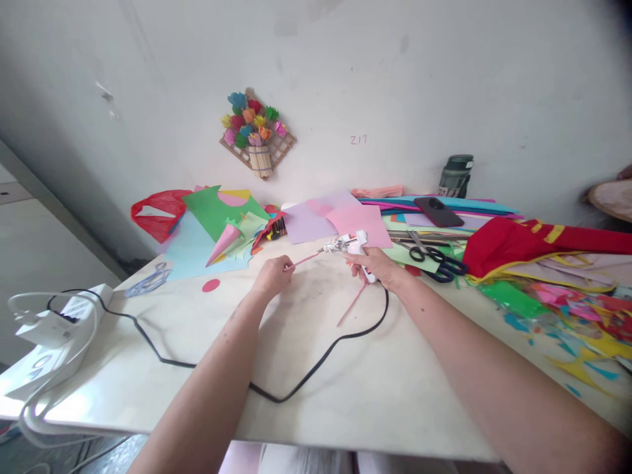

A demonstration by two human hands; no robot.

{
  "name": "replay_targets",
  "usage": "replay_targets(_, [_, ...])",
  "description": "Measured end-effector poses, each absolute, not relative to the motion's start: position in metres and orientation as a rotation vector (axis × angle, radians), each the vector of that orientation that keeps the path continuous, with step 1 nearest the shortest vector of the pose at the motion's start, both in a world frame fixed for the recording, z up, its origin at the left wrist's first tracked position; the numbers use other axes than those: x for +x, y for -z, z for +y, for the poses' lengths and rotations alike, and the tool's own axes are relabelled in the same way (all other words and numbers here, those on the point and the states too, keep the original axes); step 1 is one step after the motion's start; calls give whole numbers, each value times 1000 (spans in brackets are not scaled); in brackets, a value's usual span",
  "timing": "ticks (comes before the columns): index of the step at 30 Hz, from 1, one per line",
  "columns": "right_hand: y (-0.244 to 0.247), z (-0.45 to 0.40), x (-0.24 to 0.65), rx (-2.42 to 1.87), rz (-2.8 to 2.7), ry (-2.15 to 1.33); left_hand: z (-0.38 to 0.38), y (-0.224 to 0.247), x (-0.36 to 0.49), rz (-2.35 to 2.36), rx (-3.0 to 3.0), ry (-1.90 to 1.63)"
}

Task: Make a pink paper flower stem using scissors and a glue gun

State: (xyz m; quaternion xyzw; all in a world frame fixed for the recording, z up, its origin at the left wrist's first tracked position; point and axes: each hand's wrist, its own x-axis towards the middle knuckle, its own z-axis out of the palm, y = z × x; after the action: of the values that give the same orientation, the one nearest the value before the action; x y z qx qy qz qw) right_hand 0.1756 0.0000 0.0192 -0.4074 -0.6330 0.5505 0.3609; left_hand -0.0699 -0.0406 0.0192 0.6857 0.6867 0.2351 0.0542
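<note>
Head view: one pale wall (pixel 316 59) backs one white table (pixel 306 362), which carries one red yellow-edged cloth (pixel 494 247) at the right and one white power strip (pixel 37 365) at the left. One lattice flower ornament (pixel 260 158) is on the wall, its blooms too bunched to count. One lidded bottle (pixel 455 178) stands at the back, its printed marks too small to read; one dark phone (pixel 438 212) lies near it, with two pairs of scissors (pixel 447 266) nearer the front. Mid-table, the right hand (pixel 379 264) wraps round the handle of one white glue gun (pixel 356 245), nozzle leftward. The left hand (pixel 273 275) pinches one pink strip (pixel 306 259) between closed fingertips, its far end at the nozzle; contact cannot be told. Another pink length (pixel 351 309) shows below the gun, perhaps the same strip. One red disc (pixel 210 285) lies leftward. Handwritten digits (pixel 358 139) on the wall read 217.
</note>
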Motion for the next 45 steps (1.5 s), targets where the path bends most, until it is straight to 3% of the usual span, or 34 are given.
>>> replay_targets(12, [-18,1,176,-1082,-1634,-1416,-45,-12,-65,2170,2590,-557])
replay_targets(23, [-20,0,178,-1071,-1602,-1433,-48,-19,-63,2059,2317,-758])
replay_targets(33, [-19,2,177,-1075,-1597,-1398,-45,-10,-68,2045,2554,-847])
replay_targets(45, [-19,4,179,-1014,-1532,-1363,-42,-14,-82,2146,2329,-1094])
